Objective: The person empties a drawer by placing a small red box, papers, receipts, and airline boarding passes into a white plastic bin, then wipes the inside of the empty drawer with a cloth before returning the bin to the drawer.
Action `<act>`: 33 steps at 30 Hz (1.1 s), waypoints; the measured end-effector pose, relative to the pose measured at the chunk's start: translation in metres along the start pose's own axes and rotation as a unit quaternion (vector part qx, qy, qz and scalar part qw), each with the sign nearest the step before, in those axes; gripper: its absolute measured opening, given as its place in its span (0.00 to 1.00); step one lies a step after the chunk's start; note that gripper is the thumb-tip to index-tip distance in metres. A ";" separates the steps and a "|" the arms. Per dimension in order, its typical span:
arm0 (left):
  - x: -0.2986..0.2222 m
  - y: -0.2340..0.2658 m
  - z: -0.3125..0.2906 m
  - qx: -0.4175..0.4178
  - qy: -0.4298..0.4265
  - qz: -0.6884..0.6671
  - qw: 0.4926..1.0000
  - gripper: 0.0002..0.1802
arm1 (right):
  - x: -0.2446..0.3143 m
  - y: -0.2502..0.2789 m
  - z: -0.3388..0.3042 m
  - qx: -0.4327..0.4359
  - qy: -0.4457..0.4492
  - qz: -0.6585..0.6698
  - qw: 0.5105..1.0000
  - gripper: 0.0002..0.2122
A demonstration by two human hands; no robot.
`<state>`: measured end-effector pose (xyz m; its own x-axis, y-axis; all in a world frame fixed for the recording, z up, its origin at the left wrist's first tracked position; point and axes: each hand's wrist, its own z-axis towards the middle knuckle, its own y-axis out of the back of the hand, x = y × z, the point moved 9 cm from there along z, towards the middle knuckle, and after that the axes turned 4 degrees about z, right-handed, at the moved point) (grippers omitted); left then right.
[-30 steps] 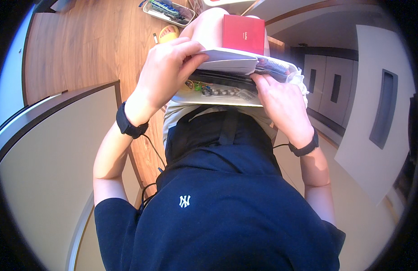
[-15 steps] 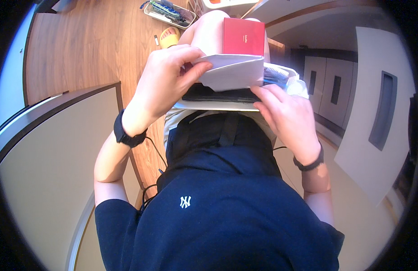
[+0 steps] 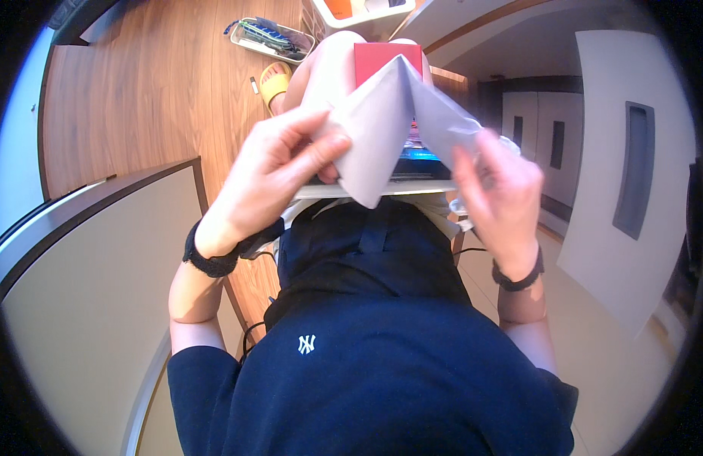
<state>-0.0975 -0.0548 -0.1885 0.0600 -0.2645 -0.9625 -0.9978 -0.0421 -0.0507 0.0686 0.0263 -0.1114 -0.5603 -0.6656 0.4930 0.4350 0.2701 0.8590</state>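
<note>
– First, what is the state of the fingers?
– The left hand (image 3: 279, 163) pinches the left panel of a white folded sheet (image 3: 376, 125) between thumb and fingers. The right hand (image 3: 507, 186) grips the right panel, thumb opposed to fingers; motion blur hides the exact contact.
– Where is the sheet positioned?
– It is raised over a white tray (image 3: 423, 187) on the lap. Its panels form an inverted V, fold uppermost. The lower corner of the left panel overlaps the tray's front rim in this view.
– What is visible inside the tray?
– A glossy blue item (image 3: 418, 154) shows in the gap between the panels. Its kind cannot be determined.
– And outward from there?
– Each wrist carries a black strap (image 3: 211, 261). Beyond the tray, a red box (image 3: 374, 59) rests on the legs, partly hidden by the fold. A yellow slide sandal (image 3: 273, 82) is worn on the left foot. Farther out, an oblong white basket (image 3: 256, 53) stands on the wood-grain floor (image 3: 138, 99), and a white bin (image 3: 370, 17) contains an orange item (image 3: 341, 7).
</note>
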 end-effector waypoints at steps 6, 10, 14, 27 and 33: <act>-0.028 0.040 -0.002 -0.171 -0.084 0.214 0.958 0.06 | -0.054 0.003 -0.008 0.031 -0.182 0.335 0.924 0.08; -0.037 0.034 0.002 -0.196 -0.138 0.333 0.912 0.10 | -0.061 -0.006 -0.006 0.035 -0.206 0.368 0.906 0.08; -0.050 0.014 0.003 -0.168 -0.206 0.434 0.861 0.19 | -0.058 -0.011 -0.007 0.050 -0.162 0.331 0.928 0.09; -0.065 -0.016 -0.022 -0.088 -0.377 0.451 0.804 0.14 | -0.051 -0.016 -0.016 0.197 -0.113 0.370 0.901 0.09; -0.058 -0.021 -0.048 -0.032 -0.421 0.434 0.796 0.11 | -0.078 -0.015 -0.024 0.143 -0.160 0.492 0.844 0.11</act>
<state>-0.0792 -0.0846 -0.1187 -0.7173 0.5174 -0.4667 -0.6486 -0.2510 0.7186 0.1226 0.0571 -0.1664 -0.2087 0.1884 0.9597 0.6379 0.7700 -0.0124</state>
